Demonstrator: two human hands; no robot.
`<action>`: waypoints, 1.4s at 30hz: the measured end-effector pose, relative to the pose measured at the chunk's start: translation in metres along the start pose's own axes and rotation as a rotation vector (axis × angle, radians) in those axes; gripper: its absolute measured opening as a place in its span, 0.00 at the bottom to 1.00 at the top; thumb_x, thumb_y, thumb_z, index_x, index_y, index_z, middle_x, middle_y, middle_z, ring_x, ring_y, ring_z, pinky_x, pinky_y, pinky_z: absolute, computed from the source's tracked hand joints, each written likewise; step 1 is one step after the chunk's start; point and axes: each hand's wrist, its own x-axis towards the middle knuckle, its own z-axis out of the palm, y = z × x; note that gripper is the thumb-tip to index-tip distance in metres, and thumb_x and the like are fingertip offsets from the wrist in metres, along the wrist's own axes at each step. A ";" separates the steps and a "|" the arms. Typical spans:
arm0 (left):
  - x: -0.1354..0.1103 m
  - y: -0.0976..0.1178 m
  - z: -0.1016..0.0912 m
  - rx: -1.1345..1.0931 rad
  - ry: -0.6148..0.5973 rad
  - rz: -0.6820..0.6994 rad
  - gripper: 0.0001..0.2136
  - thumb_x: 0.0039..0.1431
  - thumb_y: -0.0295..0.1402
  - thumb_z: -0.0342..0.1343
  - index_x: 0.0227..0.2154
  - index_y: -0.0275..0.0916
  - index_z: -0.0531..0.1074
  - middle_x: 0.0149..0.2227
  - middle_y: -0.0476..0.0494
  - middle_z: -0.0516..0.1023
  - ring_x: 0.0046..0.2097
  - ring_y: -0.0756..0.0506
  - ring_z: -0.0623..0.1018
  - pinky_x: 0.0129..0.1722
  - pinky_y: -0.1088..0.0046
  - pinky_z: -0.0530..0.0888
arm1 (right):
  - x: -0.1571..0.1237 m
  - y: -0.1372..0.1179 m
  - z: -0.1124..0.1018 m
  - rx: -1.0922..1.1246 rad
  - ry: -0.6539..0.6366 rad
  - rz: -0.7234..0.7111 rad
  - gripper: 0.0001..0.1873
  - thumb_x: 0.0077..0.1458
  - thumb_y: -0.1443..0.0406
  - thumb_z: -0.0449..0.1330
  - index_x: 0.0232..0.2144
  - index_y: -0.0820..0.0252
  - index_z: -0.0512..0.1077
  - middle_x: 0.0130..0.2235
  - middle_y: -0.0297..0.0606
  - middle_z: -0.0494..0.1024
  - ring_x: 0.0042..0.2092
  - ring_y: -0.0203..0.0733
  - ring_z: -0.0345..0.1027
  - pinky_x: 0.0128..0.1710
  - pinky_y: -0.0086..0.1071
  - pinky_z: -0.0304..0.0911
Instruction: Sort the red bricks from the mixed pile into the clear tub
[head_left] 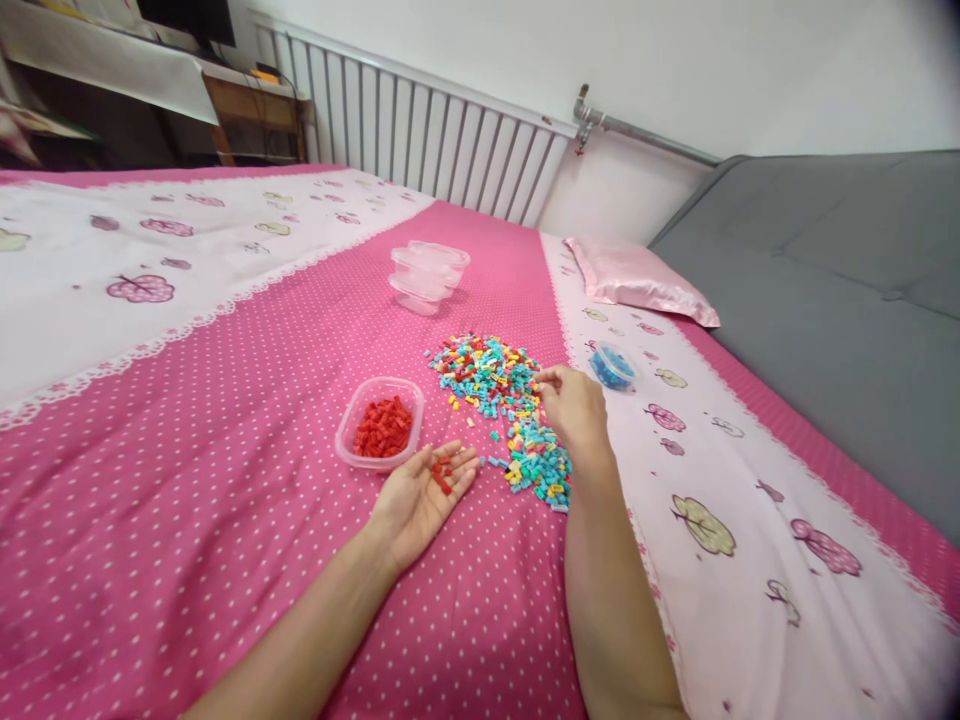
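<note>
My left hand [420, 500] is palm up and slightly cupped, with several small red building bricks [442, 473] lying on the fingers and palm. Just behind it stands a clear plastic tub [343, 440] with a heap of red bricks [384, 428] inside. My right hand [577, 408] reaches over the right side of a mixed pile of small bricks [487, 375], turquoise, yellow, red and green. Its thumb and forefinger are pinched together at the pile's edge; what lies between them is too small to make out. A second lobe of the pile [538, 465] spreads beside my right wrist.
Stacked clear tubs [429, 270] stand farther back on the pink dotted bedspread [247, 440]. A round-cornered tub of blue bricks [613, 368] sits right of my right hand. Beyond are a pink pillow [641, 280], a grey headboard [825, 300] and a white radiator [420, 120].
</note>
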 end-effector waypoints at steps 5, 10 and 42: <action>0.000 -0.001 0.000 -0.002 -0.011 0.004 0.12 0.64 0.28 0.40 0.35 0.28 0.69 0.36 0.32 0.77 0.41 0.42 0.80 0.39 0.72 0.77 | 0.010 0.013 0.024 -0.195 -0.196 0.122 0.15 0.54 0.68 0.53 0.41 0.53 0.77 0.46 0.44 0.78 0.47 0.50 0.71 0.45 0.39 0.64; 0.001 -0.001 -0.001 -0.004 -0.014 0.003 0.12 0.64 0.28 0.40 0.35 0.29 0.69 0.36 0.33 0.77 0.41 0.43 0.80 0.38 0.72 0.77 | 0.016 0.023 0.043 -0.203 -0.249 0.095 0.16 0.52 0.70 0.55 0.42 0.54 0.76 0.48 0.44 0.77 0.50 0.50 0.70 0.46 0.38 0.64; 0.000 0.000 0.000 0.019 -0.003 0.010 0.13 0.64 0.29 0.40 0.34 0.28 0.70 0.35 0.32 0.78 0.38 0.44 0.80 0.38 0.73 0.77 | 0.016 0.022 0.040 0.132 -0.578 -0.084 0.18 0.46 0.77 0.49 0.26 0.61 0.78 0.31 0.35 0.80 0.33 0.33 0.72 0.35 0.23 0.62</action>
